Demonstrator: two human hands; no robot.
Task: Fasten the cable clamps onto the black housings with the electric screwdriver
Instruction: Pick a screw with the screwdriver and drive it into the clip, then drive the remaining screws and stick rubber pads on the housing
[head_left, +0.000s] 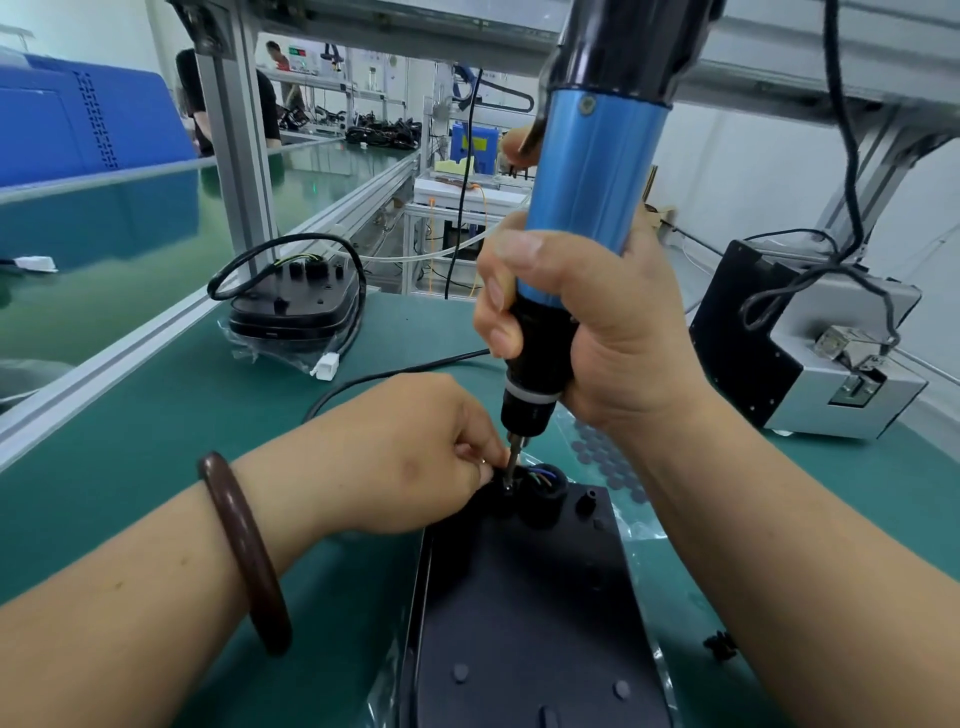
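A black housing (524, 597) lies on the green mat in front of me, its far end holding a round port with coloured wires. My right hand (602, 322) grips the blue and black electric screwdriver (587, 208), held upright with its bit tip down at a spot beside the port. My left hand (410, 452) pinches a small part, likely the cable clamp, right at the bit tip; the part itself is mostly hidden by my fingers. A stack of two more black housings (291, 301) with a coiled cable sits further back on the left.
A grey and black screw feeder box (810, 343) stands at the right. A black cable (395, 374) runs across the mat behind my left hand. A sheet of grey round pads (602, 452) lies right of the housing. An aluminium frame post (239, 156) and conveyor rail border the left.
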